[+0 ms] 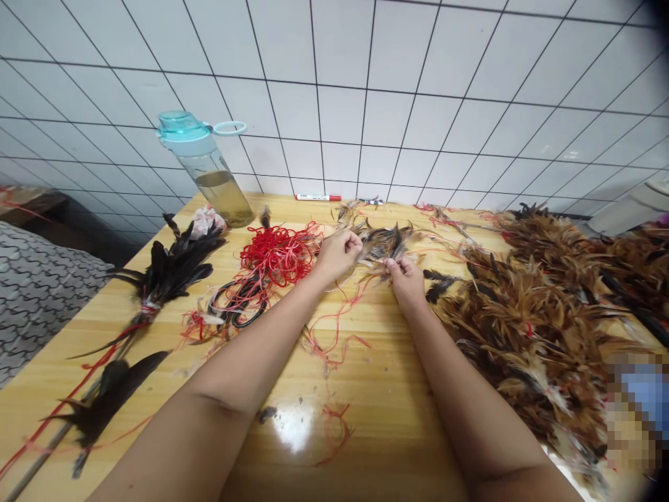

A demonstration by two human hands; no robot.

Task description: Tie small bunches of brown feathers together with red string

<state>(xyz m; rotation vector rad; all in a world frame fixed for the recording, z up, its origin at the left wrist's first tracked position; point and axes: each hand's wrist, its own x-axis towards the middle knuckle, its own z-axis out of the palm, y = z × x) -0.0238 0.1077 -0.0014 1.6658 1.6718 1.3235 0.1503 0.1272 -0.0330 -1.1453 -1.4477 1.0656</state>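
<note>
Both hands reach to the far middle of the table, on either side of a small heap of brown and black feathers. My left hand is closed in a pinch at the heap's left edge; what lies between its fingertips is too small to make out. My right hand pinches at the near right edge of the heap, thumb and forefinger together on feathers. Just left of my left hand lies a tangle of red string, with black-handled scissors partly under the strands.
A bundle of black feathers tied on a stick lies at left. A bottle with a blue lid stands by the tiled wall, near a marker. Brown feather bundles cover the right side. Loose red string lies between my arms.
</note>
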